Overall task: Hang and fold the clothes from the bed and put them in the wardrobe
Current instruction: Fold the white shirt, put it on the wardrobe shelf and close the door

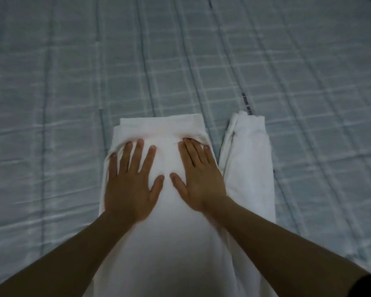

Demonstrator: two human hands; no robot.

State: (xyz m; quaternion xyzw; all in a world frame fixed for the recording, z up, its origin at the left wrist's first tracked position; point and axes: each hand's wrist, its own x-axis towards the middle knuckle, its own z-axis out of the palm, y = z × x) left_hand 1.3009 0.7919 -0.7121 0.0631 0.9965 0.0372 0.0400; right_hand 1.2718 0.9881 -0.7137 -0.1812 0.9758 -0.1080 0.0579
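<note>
Across the checked bedspread (73, 82) filling the frame, your left hand (131, 185) and right hand (198, 179) press spread flat on a half-folded white garment (159, 254) at centre; hanging and wardrobe remain.

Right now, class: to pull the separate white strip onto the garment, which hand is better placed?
Probably the right hand: it lies flat on the white garment beside the strip; the left hand lies farther.

dim light; pale blue checked quilted bedspread (73, 82) fills the view.
</note>
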